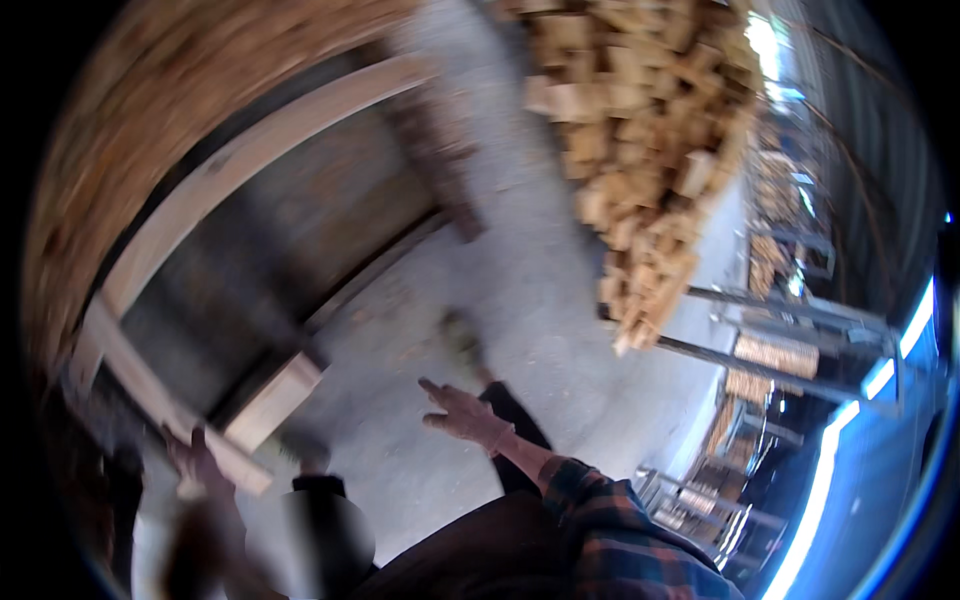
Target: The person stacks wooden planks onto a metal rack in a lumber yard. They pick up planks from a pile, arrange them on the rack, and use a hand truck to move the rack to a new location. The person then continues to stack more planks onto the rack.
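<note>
My right hand (465,415) hangs in the air over the concrete floor, its fingers apart and nothing in it. At the lower left, my left hand (205,468) is blurred, with its fingers spread beside a pale wooden board (150,385). Whether it touches that board cannot be made out. The board meets a longer pale beam (250,150) at a corner, and a short wooden block (275,400) lies against its near end. Together they stand like a frame around a dark, blurred space.
A big heap of short cut wood pieces (640,130) stands at the upper right, with metal bars (780,340) sticking out from it. Stacked wood (770,365) sits on racks farther right. My feet and dark-clad legs are on the grey concrete floor (540,270). Brownish, blurred material (180,80) fills the upper left.
</note>
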Demonstrator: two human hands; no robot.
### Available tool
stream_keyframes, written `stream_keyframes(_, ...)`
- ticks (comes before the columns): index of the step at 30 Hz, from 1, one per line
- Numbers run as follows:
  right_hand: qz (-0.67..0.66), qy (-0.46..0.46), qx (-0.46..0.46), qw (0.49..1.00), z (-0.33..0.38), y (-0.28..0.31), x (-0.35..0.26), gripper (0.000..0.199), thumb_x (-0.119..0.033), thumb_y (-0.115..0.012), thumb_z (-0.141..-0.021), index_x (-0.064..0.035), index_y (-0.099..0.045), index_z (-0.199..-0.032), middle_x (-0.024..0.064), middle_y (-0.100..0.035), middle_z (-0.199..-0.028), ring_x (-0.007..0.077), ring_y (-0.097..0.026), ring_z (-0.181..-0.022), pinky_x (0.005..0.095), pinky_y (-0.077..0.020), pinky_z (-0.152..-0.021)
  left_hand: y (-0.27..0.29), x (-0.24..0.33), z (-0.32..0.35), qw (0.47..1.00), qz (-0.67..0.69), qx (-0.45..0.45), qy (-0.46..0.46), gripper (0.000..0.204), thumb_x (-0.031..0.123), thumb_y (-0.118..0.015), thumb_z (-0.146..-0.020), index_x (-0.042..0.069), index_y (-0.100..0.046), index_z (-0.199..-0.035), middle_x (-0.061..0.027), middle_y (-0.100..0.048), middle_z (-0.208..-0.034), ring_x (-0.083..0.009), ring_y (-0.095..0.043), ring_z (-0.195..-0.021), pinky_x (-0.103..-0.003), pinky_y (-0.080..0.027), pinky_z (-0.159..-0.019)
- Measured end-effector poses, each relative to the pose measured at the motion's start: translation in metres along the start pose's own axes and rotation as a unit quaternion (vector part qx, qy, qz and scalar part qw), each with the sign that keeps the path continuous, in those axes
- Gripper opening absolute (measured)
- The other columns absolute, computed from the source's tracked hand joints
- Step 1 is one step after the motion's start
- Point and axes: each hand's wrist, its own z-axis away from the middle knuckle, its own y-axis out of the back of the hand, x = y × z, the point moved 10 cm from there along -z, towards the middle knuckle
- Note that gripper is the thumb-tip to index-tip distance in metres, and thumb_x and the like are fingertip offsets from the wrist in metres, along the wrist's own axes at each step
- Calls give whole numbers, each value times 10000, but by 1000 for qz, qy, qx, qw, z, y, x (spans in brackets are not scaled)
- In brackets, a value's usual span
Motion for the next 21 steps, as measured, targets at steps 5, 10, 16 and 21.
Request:
stream_keyframes(5, -259, -101, 154, 948, 115, 114, 154, 644, -257, -654, -818, -19, -430, -1373, 128, -681, -925, 238, -653, -879, 344, -500, -779, -69, 73, 60, 709, 639, -195, 225, 421, 155, -472, -945, 3, -462, -1338, -58, -590, -1035, -181, -574, -899, -324, -485, -862)
stream_keyframes(10, -334, -169, 331, 866, 191, 219, 299, 787, -241, -686, -818, 1, -290, -1452, 31, -698, -878, 89, -581, -694, 251, -484, -600, 44, 385, 69, 622, 639, -369, 262, 464, 57, -540, -904, 34, -453, -1360, -66, -585, -1101, -172, -605, -912, -303, -530, -814)
stream_keyframes(16, -285, -26, 504, 815, 188, 494, 251, 874, -335, -668, -827, 20, -179, -1460, 217, -645, -1023, 366, -623, -927, 405, -481, -855, 169, 698, 22, 776, 542, -308, -90, 577, -75, -616, -832, 0, -424, -1370, -90, -567, -1159, -144, -561, -964, -267, -496, -821)
stream_keyframes(21, -441, -81, 439, 779, 152, 568, 235, 1083, -345, -741, -727, 16, -60, -1487, 324, -520, -1235, 366, -563, -1119, 379, -474, -932, 185, 865, 1, 666, 678, -309, 27, 639, 95, -671, -861, -2, -363, -1412, -174, -500, -1325, -237, -533, -1131, -280, -471, -906)
